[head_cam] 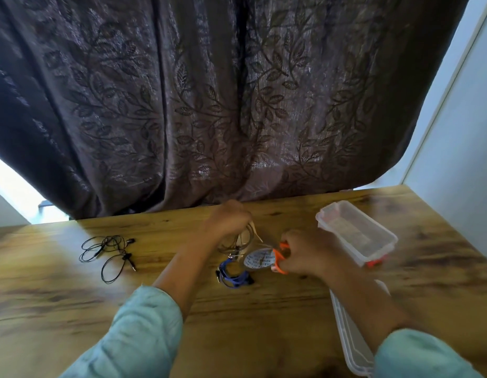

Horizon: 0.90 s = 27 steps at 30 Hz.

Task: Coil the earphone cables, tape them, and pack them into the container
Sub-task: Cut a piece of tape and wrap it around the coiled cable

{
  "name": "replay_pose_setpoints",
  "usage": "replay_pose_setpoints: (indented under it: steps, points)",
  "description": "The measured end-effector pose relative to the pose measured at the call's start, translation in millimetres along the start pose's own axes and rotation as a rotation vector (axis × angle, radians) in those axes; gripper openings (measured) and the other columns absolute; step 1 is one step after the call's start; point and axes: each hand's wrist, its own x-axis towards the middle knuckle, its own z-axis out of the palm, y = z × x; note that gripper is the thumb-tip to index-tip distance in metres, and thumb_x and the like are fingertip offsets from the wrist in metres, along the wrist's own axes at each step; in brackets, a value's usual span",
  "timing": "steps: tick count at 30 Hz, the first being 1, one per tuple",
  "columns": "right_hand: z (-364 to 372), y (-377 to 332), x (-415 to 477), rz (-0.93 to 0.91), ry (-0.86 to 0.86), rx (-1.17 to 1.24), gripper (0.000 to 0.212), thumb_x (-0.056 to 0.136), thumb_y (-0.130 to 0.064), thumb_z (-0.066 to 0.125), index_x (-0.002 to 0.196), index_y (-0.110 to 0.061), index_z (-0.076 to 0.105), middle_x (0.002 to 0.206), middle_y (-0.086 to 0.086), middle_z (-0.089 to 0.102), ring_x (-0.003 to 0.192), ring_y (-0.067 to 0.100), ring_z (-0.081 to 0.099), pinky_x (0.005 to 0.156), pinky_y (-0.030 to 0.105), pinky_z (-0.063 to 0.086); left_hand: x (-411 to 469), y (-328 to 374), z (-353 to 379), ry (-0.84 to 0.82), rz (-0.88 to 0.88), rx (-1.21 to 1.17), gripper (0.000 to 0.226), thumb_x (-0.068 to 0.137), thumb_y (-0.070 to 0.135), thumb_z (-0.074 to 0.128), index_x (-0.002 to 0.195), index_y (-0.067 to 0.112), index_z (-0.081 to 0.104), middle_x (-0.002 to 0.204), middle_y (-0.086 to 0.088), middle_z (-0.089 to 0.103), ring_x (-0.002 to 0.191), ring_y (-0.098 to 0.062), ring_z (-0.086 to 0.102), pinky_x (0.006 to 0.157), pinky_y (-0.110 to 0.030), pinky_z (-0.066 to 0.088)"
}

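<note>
My left hand point(227, 218) holds a coiled earphone cable point(241, 241) up off the wooden table, with a strip of tape hanging from it. My right hand point(302, 253) grips orange-handled scissors point(279, 259), whose blades point left toward the tape strip. A roll of tape point(258, 259) lies flat just under the scissors. A blue coiled earphone cable point(234, 274) lies in front of the roll. A black uncoiled earphone cable point(108, 253) lies loose at the left. The clear plastic container point(357, 233) stands open at the right.
The container's clear lid point(351, 339) lies flat by the right front of the table point(73, 309), partly under my right forearm. A dark leaf-patterned curtain point(209, 105) hangs behind the table's far edge. A pale wall is at the right.
</note>
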Motion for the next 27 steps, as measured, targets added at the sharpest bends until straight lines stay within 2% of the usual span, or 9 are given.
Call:
replay_pose_setpoints:
  steps: [2, 5, 9, 12, 16, 22, 27]
  points:
    - [1.6, -10.8, 0.5, 0.028, 0.041, -0.021, 0.046, 0.080, -0.053, 0.063, 0.112, -0.020, 0.057, 0.108, 0.000, 0.062, 0.102, 0.022, 0.058, 0.076, 0.030, 0.045, 0.3, 3.5, -1.0, 0.011, -0.054, -0.013, 0.013, 0.083, 0.012, 0.054, 0.074, 0.003, 0.057, 0.065, -0.006, 0.049, 0.062, -0.019, 0.049, 0.050, -0.027, 0.033]
    - [-2.2, -19.4, 3.5, 0.064, 0.085, -0.033, 0.038, 0.081, -0.048, 0.062, 0.105, -0.017, 0.060, 0.103, 0.001, 0.060, 0.100, 0.023, 0.058, 0.072, 0.029, 0.041, 0.1, 4.4, -4.2, 0.024, -0.089, -0.032, 0.014, 0.080, 0.015, 0.059, 0.080, 0.001, 0.062, 0.069, -0.007, 0.054, 0.061, -0.018, 0.051, 0.054, -0.026, 0.039]
    - [-3.1, -24.3, 4.5, 0.081, 0.099, -0.084, 0.042, 0.082, -0.048, 0.063, 0.109, -0.016, 0.060, 0.108, 0.002, 0.061, 0.103, 0.023, 0.057, 0.076, 0.031, 0.044, -5.2, 3.4, -7.7, -0.003, -0.081, -0.058, 0.012, 0.081, 0.014, 0.061, 0.074, 0.005, 0.060, 0.062, -0.004, 0.049, 0.058, -0.017, 0.047, 0.053, -0.025, 0.035]
    - [-2.3, -27.7, 1.2, 0.073, 0.091, -0.078, 0.041, 0.081, -0.050, 0.064, 0.105, -0.016, 0.061, 0.104, 0.002, 0.062, 0.100, 0.023, 0.058, 0.073, 0.030, 0.043, -7.4, 1.8, -7.5, -0.007, -0.085, -0.100, 0.011, 0.081, 0.013, 0.059, 0.073, 0.006, 0.056, 0.060, -0.004, 0.043, 0.060, -0.019, 0.042, 0.055, -0.028, 0.031]
    - [0.9, -32.7, -1.6, 0.066, 0.113, -0.058, 0.038, 0.083, -0.047, 0.062, 0.107, -0.018, 0.060, 0.098, 0.000, 0.058, 0.101, 0.022, 0.057, 0.072, 0.029, 0.039, -7.9, 0.9, -5.2, 0.036, -0.106, -0.165, 0.019, 0.078, 0.012, 0.063, 0.064, 0.008, 0.052, 0.058, -0.003, 0.043, 0.054, -0.017, 0.041, 0.053, -0.026, 0.031]
    - [2.4, -35.4, 1.6, 0.061, 0.143, -0.081, 0.035, 0.083, -0.046, 0.062, 0.103, -0.018, 0.062, 0.105, 0.001, 0.061, 0.099, 0.021, 0.058, 0.071, 0.030, 0.039, -7.0, 0.2, -2.5, 0.009, -0.121, -0.259, 0.028, 0.078, 0.011, 0.064, 0.054, 0.010, 0.050, 0.048, -0.002, 0.042, 0.043, -0.015, 0.039, 0.048, -0.023, 0.029]
    - [5.3, -36.0, 6.2, 0.053, 0.180, -0.110, 0.027, 0.088, -0.035, 0.061, 0.108, -0.018, 0.061, 0.110, 0.002, 0.061, 0.101, 0.022, 0.059, 0.070, 0.030, 0.040, -6.5, -0.7, -0.5, 0.026, -0.110, -0.283, 0.033, 0.078, 0.010, 0.064, 0.052, 0.012, 0.044, 0.046, 0.000, 0.038, 0.042, -0.014, 0.035, 0.044, -0.021, 0.025]
